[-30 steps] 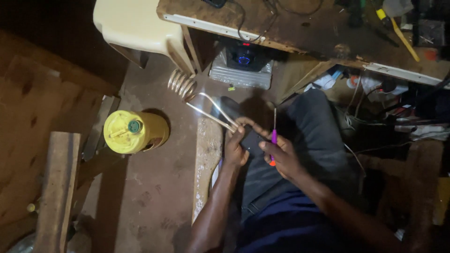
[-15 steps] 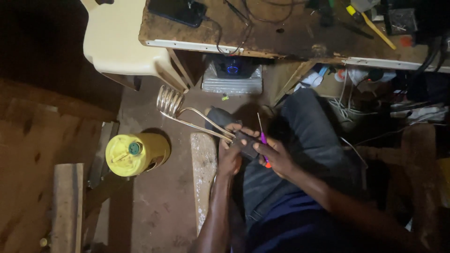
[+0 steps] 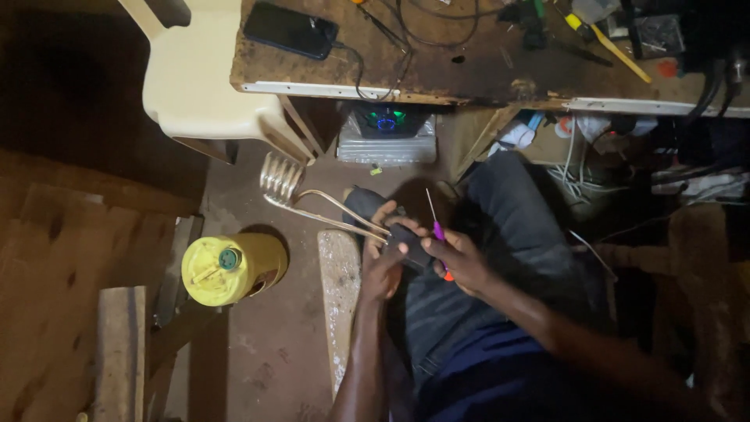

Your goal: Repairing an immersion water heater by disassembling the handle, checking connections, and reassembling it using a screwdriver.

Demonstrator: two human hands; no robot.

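metal coil heater (image 3: 283, 177) handle gripped in left hand (image 3: 383, 258); right hand (image 3: 461, 262) beside, pinching purple screwdriver (image 3: 434, 223).

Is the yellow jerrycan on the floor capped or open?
Capped: the yellow jerrycan shows a green cap on its top opening, seen from above. How full it is cannot be told.

A dark phone (image 3: 291, 30) lies flat near the left end of the tabletop (image 3: 469, 74), its rectangular black screen blank. Below the tabletop edge, a clear plastic-wrapped box (image 3: 386, 134) sits on the floor with green and blue lights glowing on top.
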